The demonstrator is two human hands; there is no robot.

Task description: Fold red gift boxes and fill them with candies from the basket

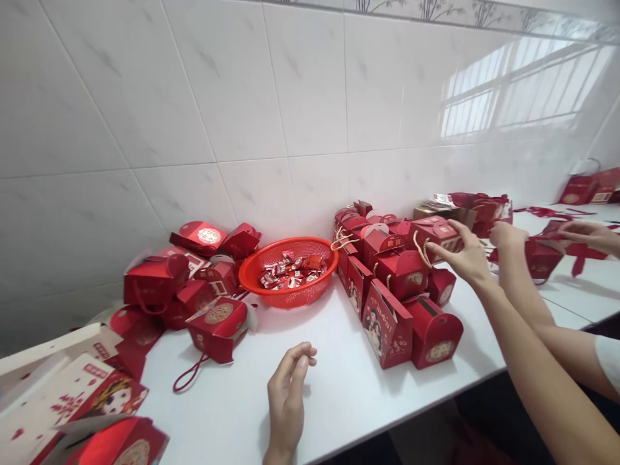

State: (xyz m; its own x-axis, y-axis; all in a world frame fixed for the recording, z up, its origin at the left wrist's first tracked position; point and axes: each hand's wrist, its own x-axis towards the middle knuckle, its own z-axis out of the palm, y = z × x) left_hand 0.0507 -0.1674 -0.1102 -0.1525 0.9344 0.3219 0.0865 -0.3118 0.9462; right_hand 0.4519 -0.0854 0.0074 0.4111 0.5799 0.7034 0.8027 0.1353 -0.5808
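My left hand (289, 394) is over the white table, fingers loosely bent, with nothing in it. My right hand (465, 255) reaches to the block of packed boxes and grips a red gift box (436, 231) at its end, the thumb by its twisted cord handle (420, 248). That box sits high among the others. Below it stand red gift boxes with gold emblems (438, 332) and a wedge-shaped box with a printed couple (387, 326). A red plastic basket (288, 298) of wrapped sweets (293, 271) stands between the two groups of boxes.
Red boxes (157, 281) pile up at the left, one with a cord loop (188, 378) lying out. Cream printed cartons (62, 394) fill the near left corner. At right, a co-worker's hands (593, 236) handle a red box (542, 258). A tiled wall (310, 97) bounds the back.
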